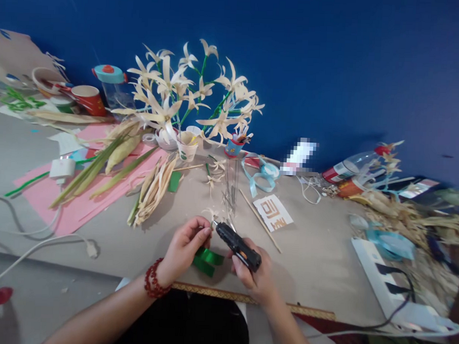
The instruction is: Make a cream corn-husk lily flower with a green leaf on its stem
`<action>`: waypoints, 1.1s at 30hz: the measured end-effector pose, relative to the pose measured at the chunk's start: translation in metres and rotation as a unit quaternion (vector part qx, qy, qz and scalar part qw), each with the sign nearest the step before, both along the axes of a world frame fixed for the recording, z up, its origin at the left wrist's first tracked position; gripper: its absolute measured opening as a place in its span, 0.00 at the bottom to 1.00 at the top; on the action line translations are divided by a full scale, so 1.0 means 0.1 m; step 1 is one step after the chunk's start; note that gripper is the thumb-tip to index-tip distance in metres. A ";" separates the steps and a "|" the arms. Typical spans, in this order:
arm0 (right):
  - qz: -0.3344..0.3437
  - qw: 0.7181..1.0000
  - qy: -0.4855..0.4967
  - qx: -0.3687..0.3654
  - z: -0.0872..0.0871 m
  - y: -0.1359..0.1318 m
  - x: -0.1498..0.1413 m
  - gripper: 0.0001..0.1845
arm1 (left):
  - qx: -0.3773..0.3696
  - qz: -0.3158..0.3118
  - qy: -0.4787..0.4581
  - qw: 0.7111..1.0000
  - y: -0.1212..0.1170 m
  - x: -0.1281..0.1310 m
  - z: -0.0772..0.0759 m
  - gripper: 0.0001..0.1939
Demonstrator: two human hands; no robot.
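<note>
My right hand is wrapped round a black hot glue gun, its nozzle pointing up and left. The nozzle tip is close to the fingertips of my left hand, which are pinched together. A small pale flower shows just above those fingertips; its stem is mostly hidden by the fingers. Shiny green ribbon hangs in a loop beneath my left hand, seemingly held in the same pinch. A red bead bracelet circles my left wrist.
Pale husk flowers stand in cups along the blue wall. Dried husks and pink paper lie left. Thin wires, a stick, a card and blue ribbon lie ahead. A white power strip sits right.
</note>
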State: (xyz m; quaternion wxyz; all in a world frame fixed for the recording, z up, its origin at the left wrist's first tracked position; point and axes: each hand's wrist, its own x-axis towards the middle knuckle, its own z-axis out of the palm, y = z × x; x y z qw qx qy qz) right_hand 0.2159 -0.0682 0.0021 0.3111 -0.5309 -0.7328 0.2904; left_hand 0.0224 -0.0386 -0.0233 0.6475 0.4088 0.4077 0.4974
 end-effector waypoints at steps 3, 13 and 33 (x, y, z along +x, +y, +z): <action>0.003 1.000 -0.007 0.010 0.00 0.01 0.00 0.06 | -0.002 -0.001 -0.003 1.000 0.00 0.00 0.00 0.17; 0.000 1.000 -0.014 0.018 -0.01 0.02 0.00 0.06 | -0.002 -0.004 -0.009 1.000 -0.01 0.00 -0.01 0.15; -0.005 1.000 0.012 0.015 -0.05 0.02 0.01 0.06 | 0.009 -0.008 -0.020 1.000 -0.01 0.00 -0.04 0.15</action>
